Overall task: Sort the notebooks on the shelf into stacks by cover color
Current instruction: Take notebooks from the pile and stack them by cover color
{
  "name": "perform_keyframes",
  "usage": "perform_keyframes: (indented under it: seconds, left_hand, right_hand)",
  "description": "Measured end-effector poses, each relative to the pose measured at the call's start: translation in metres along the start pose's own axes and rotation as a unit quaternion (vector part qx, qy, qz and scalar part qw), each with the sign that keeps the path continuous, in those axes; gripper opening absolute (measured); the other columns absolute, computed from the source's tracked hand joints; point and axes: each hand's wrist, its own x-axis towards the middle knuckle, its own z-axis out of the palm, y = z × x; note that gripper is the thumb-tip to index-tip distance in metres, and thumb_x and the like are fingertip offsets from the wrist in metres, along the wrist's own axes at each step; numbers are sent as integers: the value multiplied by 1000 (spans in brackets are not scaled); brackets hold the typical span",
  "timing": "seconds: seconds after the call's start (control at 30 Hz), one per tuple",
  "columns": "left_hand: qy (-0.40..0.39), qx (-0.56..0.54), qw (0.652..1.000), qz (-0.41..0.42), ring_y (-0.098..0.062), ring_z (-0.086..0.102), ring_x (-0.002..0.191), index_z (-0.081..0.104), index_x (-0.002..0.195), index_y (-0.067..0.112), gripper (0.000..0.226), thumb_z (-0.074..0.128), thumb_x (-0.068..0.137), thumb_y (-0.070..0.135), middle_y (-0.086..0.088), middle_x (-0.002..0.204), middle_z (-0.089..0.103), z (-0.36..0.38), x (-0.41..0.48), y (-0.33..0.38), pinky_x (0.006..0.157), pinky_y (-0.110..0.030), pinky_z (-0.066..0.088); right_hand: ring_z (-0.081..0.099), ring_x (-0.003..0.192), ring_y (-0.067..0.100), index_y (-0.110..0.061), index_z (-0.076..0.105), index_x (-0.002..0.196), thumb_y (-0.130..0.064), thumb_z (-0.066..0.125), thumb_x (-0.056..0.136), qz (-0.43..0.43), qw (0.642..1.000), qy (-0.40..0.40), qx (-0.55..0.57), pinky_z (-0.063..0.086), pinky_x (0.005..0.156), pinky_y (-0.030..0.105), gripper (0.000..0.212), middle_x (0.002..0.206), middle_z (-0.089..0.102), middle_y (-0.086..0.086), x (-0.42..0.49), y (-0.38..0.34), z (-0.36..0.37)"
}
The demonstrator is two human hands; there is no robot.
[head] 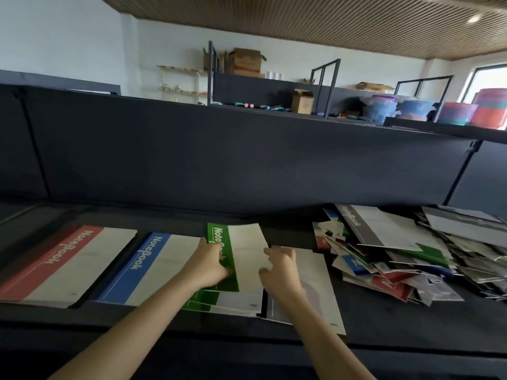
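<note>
Head cam: the green notebook (247,253) sits skewed on top of the green stack (233,303), on the shelf (384,322) between the blue stack (153,267) and a grey notebook (315,283). The left grip (210,263) lies over its green band, can't tell if it's actually clamping. The right grip (279,267) is narrow, pinching its white right edge, with the unsorted heap (397,256) off to the right.

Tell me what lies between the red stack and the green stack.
The blue stack, lying flat on the shelf between the red stack and the green stack, in the head view.
</note>
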Motion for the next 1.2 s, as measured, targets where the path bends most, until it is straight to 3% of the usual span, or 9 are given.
perform_keyframes:
  seconds: [0.07, 0.13, 0.23, 0.33, 0.47, 0.67, 0.93, 1.07, 1.2]
  left_hand:
    - [-15, 98, 995, 6, -22, 51, 112, 51, 128, 14, 43, 64, 88, 21, -5, 133, 37, 9, -1, -7, 98, -31, 42]
    - [-33, 182, 983, 15, -24, 46, 121, 48, 134, 15, 45, 58, 91, 25, -6, 139, 36, 18, -1, -15, 103, -33, 38]
    - [-29, 252, 967, 22, -25, 43, 122, 53, 130, 15, 36, 49, 96, 25, -7, 137, 43, 26, -2, -24, 104, -34, 37]
    - [-31, 280, 959, 24, -23, 47, 116, 59, 119, 12, 30, 42, 98, 25, -7, 126, 53, 29, 0, -26, 97, -33, 43]
    - [-6, 288, 957, 27, -22, 47, 117, 61, 115, 11, 27, 46, 95, 22, -5, 126, 53, 33, 3, -20, 96, -32, 44]
    - [40, 230, 966, 115, -15, 30, 139, 41, 141, 21, 45, 48, 97, 21, 1, 151, 34, 55, 6, 10, 113, -28, 25]
    - [-10, 246, 960, 130, -17, 43, 124, 56, 124, 22, 32, 53, 93, 31, 1, 132, 49, 98, 25, 50, 101, -32, 41]
    - [-21, 239, 957, 166, -17, 47, 122, 55, 123, 22, 31, 41, 97, 33, 0, 131, 50, 110, 33, 69, 97, -31, 44]
    - [-45, 244, 950, 187, -19, 38, 131, 51, 130, 24, 37, 40, 97, 36, -1, 141, 42, 117, 40, 84, 106, -35, 38]
  right_hand:
    - [53, 112, 22, -13, 45, 135, -12, 51, 93, -8, 996, -34, -86, 43, 96, 25, 42, 150, 13, 9, -7, -2, 10]
    - [46, 120, 26, -13, 51, 126, -18, 48, 95, -38, 983, -64, -168, 42, 98, 30, 31, 149, 17, 9, -14, -2, 18]
    - [27, 132, 34, -17, 50, 128, -26, 40, 97, -74, 950, -84, -290, 32, 106, 44, 34, 144, 30, 7, -20, -1, 27]
    - [26, 131, 35, -20, 48, 130, -31, 36, 98, -83, 930, -84, -347, 25, 104, 51, 36, 139, 38, 6, -22, -1, 27]
    - [24, 131, 32, -22, 50, 126, -35, 33, 99, -93, 936, -85, -328, 20, 104, 56, 35, 133, 45, 3, -23, 3, 23]
    - [21, 135, 26, -26, 46, 132, -33, 41, 97, -82, 964, -38, -251, 18, 107, 51, 37, 143, 36, -1, -16, 24, -4]
    - [11, 140, 27, -24, 40, 138, -30, 46, 94, -17, 966, 2, -257, 13, 110, 56, 45, 150, 25, -1, -7, 63, -50]
    - [6, 141, 30, -24, 37, 139, -29, 48, 94, 6, 963, 75, -260, 11, 110, 59, 46, 154, 14, -1, 5, 80, -81]
    - [3, 143, 25, -25, 31, 143, -30, 48, 95, 34, 952, 166, -253, 8, 114, 57, 52, 155, 15, -2, 25, 98, -118]
